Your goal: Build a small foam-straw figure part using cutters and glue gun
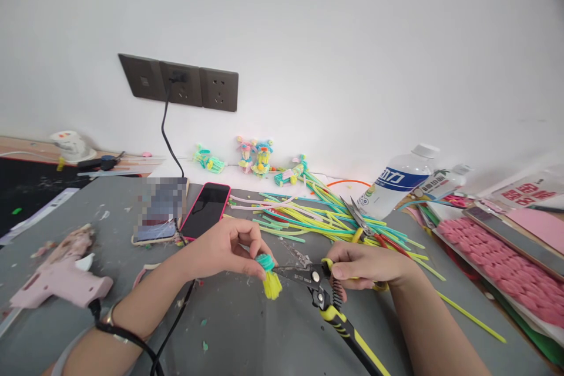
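Between the fingertips of my left hand is a small piece of bent pipe cleaners, teal at the top and yellow below. My right hand is closed round one yellow-and-black handle of a pair of cutting pliers; the other handle swings out toward the front edge. The plier blades are spread, their tips beside the teal and yellow piece. Whether a blade touches it I cannot tell. Behind my hands lies a pile of loose pipe cleaners, yellow, teal, pink and red.
A pink glue gun lies at left, its black cable crossing my left forearm. Two phones lie behind that arm. Small pipe-cleaner figures stand by the wall. Other pliers and a bottle are right, near pink braided material.
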A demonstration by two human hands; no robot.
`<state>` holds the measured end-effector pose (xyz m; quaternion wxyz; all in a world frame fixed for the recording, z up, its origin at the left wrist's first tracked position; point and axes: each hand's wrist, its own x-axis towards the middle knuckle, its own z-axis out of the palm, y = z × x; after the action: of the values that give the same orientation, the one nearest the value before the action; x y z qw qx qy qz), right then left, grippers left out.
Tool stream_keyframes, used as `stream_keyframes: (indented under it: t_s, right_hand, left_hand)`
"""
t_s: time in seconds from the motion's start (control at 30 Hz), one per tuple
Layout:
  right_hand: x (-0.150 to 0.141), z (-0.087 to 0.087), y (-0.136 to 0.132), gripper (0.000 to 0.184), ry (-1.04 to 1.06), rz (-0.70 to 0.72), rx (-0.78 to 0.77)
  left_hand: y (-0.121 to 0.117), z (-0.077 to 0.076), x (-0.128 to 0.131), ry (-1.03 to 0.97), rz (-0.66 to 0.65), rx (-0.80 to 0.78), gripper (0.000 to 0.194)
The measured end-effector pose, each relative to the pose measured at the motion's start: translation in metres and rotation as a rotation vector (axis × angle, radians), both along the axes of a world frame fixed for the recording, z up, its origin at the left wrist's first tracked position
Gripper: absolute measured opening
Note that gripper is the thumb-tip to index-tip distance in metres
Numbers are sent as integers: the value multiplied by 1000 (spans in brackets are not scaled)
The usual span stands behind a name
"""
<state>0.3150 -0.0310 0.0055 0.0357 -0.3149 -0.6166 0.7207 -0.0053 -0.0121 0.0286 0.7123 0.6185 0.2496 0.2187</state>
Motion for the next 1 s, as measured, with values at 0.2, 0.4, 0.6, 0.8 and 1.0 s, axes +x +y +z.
stream_keyframes:
  t_s: [0.2, 0.4, 0.6, 0.8, 1.0]
  right_hand:
    - [1, -1, 1, 51, 1, 10, 4]
    - [1, -2, 0, 51, 18, 1, -9]
    - [1, -3, 0, 52, 17, -3, -3]
    - [-2, -1, 0, 52, 51, -11, 0]
    - [2, -3, 0, 50, 12, -1, -10]
  left_hand:
    - [1, 0, 0, -2, 1, 2, 33]
    - [0, 1, 1, 16, 3, 13, 34]
    - [0, 1, 0, 2, -2, 8, 34]
    - [1, -1, 0, 23, 3, 25, 35]
    - [1, -1, 0, 25, 1, 23, 34]
